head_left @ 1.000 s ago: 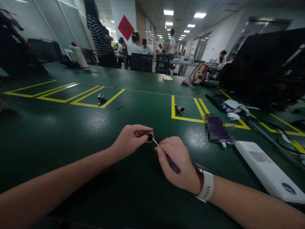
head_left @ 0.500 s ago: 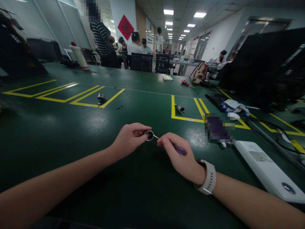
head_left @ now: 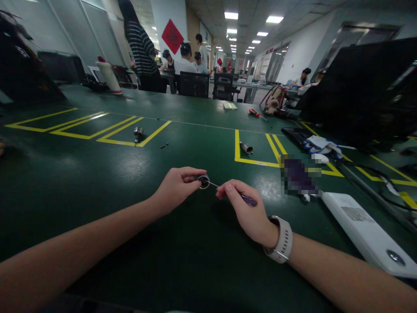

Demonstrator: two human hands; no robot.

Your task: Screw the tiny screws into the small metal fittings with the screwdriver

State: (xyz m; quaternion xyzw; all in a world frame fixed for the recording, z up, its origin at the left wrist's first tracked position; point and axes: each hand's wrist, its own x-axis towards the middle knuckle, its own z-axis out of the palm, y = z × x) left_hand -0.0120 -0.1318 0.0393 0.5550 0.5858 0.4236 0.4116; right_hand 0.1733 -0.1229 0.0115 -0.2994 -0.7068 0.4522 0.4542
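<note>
Between thumb and fingers, my left hand (head_left: 177, 189) pinches a small round metal part (head_left: 203, 181) whose open, ringed end faces me. My right hand (head_left: 244, 206) is closed around the dark purple handle of a thin screwdriver (head_left: 249, 200). The screwdriver's shaft points left, and its tip is at the opening of the metal part. Past my hands, one metal part (head_left: 138, 134) sits in a yellow taped box at the left, and another (head_left: 246, 148) lies in a taped box at the right. Several tiny dark pieces (head_left: 164, 145) lie beside the left box.
A red-handled screwdriver (head_left: 257, 114) lies farther back. At the right are a white power bank (head_left: 365, 230), a blurred purple object (head_left: 298, 176), a white-and-blue glove (head_left: 321, 145) and cables. A cup (head_left: 110, 78) stands back left. People are beyond the green table (head_left: 130, 261).
The screwdriver's shaft now reaches a little farther into the round part's opening, and my right hand has shifted slightly. My left hand keeps its pinch. A standing person in the background has moved left.
</note>
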